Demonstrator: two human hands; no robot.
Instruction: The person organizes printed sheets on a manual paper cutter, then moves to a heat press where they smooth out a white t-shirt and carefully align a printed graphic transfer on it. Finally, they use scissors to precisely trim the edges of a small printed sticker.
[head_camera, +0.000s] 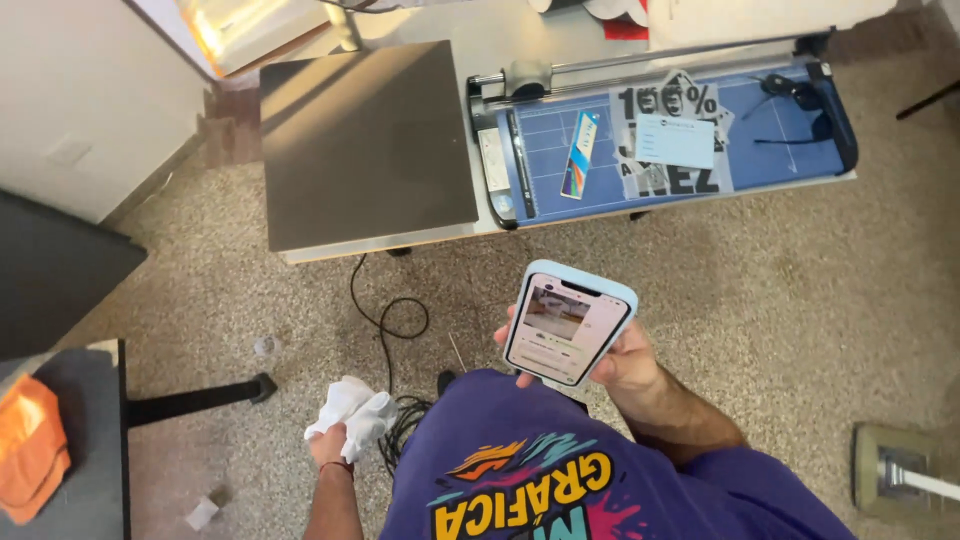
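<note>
Right hand (618, 362) is closed around a smartphone (567, 323), fingers wrapped behind its pale blue case and thumb at the near edge; the phone is tilted with its lit screen facing up, showing a picture above white panels. Left hand (328, 443), lower and off to the other side, is clenched on a crumpled white cloth (352, 409). Between the two hands, a black cable (385, 318) loops across the speckled carpet floor (780, 300). Beyond the phone stands a worktop (440, 232) carrying a blue paper trimmer (770, 150) with printed sheets and a narrow card on it; a dark flat plate (365, 140) lies just beside the trimmer. Far beyond the left hand, an orange cloth (30, 440) rests on a grey surface.
</note>
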